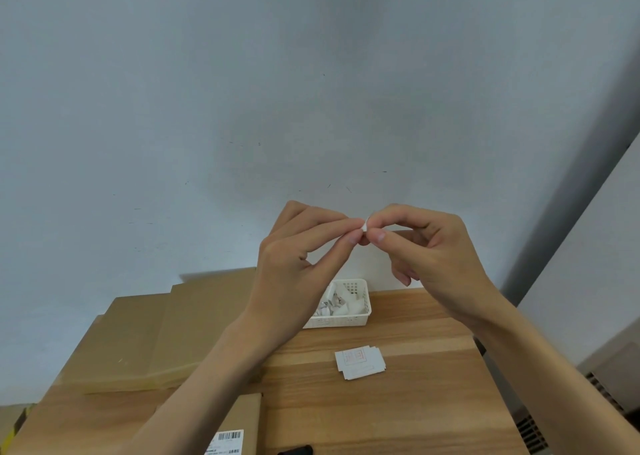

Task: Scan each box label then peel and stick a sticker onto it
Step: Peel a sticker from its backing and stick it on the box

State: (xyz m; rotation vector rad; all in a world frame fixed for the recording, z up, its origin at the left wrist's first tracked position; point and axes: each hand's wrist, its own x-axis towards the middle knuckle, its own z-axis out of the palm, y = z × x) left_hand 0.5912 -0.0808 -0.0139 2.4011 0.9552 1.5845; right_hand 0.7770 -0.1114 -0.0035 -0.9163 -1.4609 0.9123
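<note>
Both hands are raised above the wooden table (398,402), fingertips meeting. My left hand (298,264) and my right hand (426,247) together pinch a small white sticker (364,226) between thumbs and forefingers; most of it is hidden by the fingers. A brown cardboard box (242,416) with a white barcode label (227,441) lies at the bottom edge, partly under my left forearm. A small stack of white stickers with red print (360,363) lies on the table in front of the basket.
A white plastic basket (349,319) holding crumpled white paper scraps stands at the table's back. Flat brown cardboard boxes (138,344) are stacked at the left. A dark object (296,450) shows at the bottom edge. A pale wall rises behind.
</note>
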